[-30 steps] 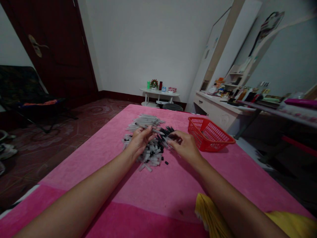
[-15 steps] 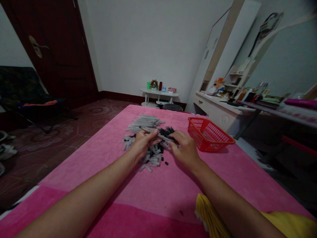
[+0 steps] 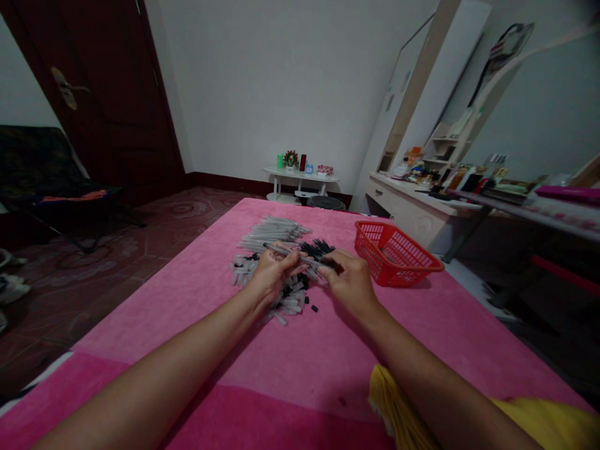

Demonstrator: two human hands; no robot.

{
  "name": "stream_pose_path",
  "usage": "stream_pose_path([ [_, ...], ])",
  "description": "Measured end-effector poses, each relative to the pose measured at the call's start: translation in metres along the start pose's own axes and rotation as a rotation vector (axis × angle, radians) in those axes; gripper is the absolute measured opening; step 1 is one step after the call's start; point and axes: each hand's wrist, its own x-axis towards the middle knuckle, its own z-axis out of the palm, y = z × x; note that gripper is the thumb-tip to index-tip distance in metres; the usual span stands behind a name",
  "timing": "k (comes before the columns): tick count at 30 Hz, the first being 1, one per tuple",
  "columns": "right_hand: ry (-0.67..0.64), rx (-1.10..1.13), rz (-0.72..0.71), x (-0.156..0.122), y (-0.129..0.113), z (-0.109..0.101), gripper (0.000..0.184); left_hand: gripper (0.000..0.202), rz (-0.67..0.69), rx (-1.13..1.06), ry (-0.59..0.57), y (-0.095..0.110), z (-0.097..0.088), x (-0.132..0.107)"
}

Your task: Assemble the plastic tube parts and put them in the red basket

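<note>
A heap of grey pen barrels (image 3: 274, 230), black pen parts (image 3: 315, 248) and short clear caps (image 3: 288, 303) lies on a pink cloth (image 3: 300, 362). My left hand (image 3: 272, 275) is closed around a thin grey pen (image 3: 280, 250) held level above the heap. My right hand (image 3: 349, 281) pinches the pen's right end, where a small part sits between the fingers. The two hands almost touch.
A red plastic basket (image 3: 412, 265) stands on the cloth to the right of the hands. A yellow cloth (image 3: 398, 406) lies near my right forearm. Beyond are a low white table (image 3: 300, 177), a cluttered dresser (image 3: 422, 200), a dark door (image 3: 107, 94) and a chair (image 3: 47, 181).
My right hand has moved left from the heap to the end of the pen in my left hand. Both hands have drawn together.
</note>
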Motion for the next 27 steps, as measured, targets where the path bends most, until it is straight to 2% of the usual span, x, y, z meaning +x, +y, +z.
stream_pose_path([
  [9,-0.141,0.387,0.341,0.009,0.0,-0.005,0.012,0.045,0.09,0.057,-0.106,0.001,0.0,-0.006],
  [19,-0.363,0.77,0.719,0.011,-0.001,-0.011,0.027,0.045,0.168,0.231,-0.203,0.005,0.0,-0.005],
  [23,-0.383,0.793,0.751,0.011,-0.002,-0.011,0.026,0.047,0.139,0.245,-0.192,0.006,-0.002,-0.003],
  [27,-0.392,0.688,0.648,0.01,-0.005,-0.009,0.022,0.047,0.115,0.28,-0.142,0.003,-0.001,-0.002],
])
